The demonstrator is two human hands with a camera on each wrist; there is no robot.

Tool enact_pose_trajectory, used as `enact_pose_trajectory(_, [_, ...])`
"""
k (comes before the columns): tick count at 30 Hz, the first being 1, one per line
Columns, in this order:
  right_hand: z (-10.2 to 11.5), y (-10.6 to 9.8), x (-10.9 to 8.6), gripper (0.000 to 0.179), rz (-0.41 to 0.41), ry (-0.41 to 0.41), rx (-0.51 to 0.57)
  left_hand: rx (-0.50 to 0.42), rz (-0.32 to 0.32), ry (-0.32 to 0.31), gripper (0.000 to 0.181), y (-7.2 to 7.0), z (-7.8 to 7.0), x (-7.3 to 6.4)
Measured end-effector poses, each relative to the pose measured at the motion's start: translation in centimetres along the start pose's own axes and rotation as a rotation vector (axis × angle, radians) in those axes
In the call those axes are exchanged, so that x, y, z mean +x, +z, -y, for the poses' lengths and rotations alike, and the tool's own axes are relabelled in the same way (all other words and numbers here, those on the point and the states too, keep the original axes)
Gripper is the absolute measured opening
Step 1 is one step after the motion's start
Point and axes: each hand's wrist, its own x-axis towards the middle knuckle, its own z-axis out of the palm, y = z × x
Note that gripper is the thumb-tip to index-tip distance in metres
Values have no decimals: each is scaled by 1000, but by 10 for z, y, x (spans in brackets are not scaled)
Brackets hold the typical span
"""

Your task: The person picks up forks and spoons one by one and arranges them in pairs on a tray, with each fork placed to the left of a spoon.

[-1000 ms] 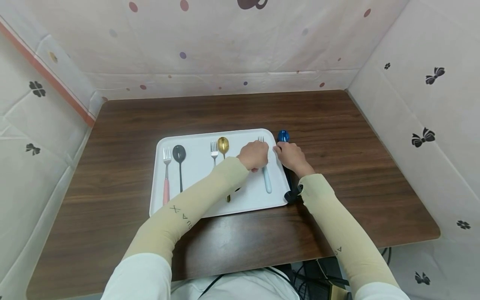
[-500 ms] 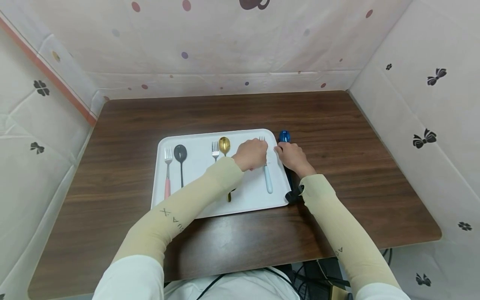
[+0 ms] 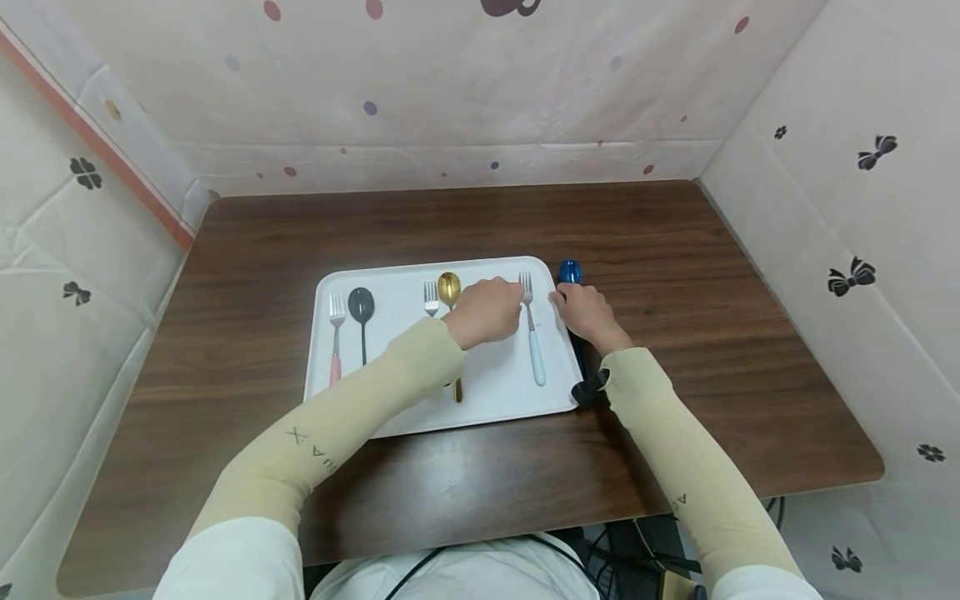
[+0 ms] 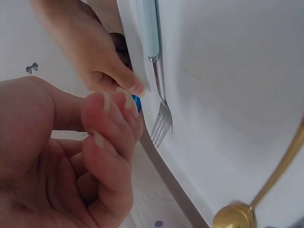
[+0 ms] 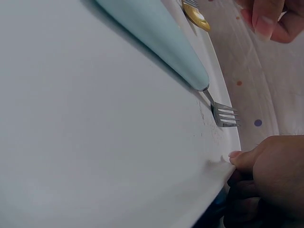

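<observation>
My right hand (image 3: 588, 317) grips the right edge of a white tray (image 3: 397, 292), its thumb over the rim in the right wrist view. My left hand (image 3: 486, 312) is over the tray with fingers loosely curled, holding nothing. Just right of it lies a fork with a light-blue handle (image 3: 537, 358), tines pointing away. A gold spoon (image 3: 449, 288) and a small fork (image 3: 431, 297) lie on its left side, both partly hidden by the left hand and forearm. Farther left are a dark spoon (image 3: 361, 306) and a pink-handled fork (image 3: 335, 333).
A shiny blue rounded end (image 3: 570, 272), like a spoon bowl, shows on the table just outside the tray, beyond the right hand. Brown wooden table (image 3: 675, 275) extends around the tray. Patterned white sheets (image 3: 525, 100) stand at the back and sides.
My left hand has moved left, away from the light-blue fork, uncovering its tines and neck. The right hand stays at the tray's edge.
</observation>
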Motion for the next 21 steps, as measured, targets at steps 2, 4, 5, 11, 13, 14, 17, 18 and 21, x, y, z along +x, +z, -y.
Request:
enact_pose_trajectory(2, [0,0,1,44,-1,0,0,12,-9,-1,21,-1,2,-3])
enact_pose_trajectory(4, [-1,0,1,44,-1,-2,2,28,-19,3,20,-3,4,-7])
enact_pose_trajectory(5, [-1,0,1,44,-2,-3,0,36,-26,7,20,-3,5,-9])
enact_pose_trajectory(11, [-1,1,1,44,-3,-6,6,68,-52,18,21,-4,13,-19])
enact_pose_trajectory(13, [-1,1,1,44,-3,-7,6,74,-48,9,22,-5,16,-22])
enact_pose_trajectory(14, [-1,1,1,44,-2,-7,7,78,-47,5,22,-5,18,-24])
enact_pose_trajectory(17, [-1,1,1,44,-2,-11,8,85,-43,-8,23,-5,23,-28])
enact_pose_trajectory(18, [-1,1,1,44,-2,-12,8,90,-46,-10,23,-5,24,-30])
enact_pose_trajectory(21, [-1,0,1,42,-7,-15,6,107,-55,-14,23,-6,31,-34])
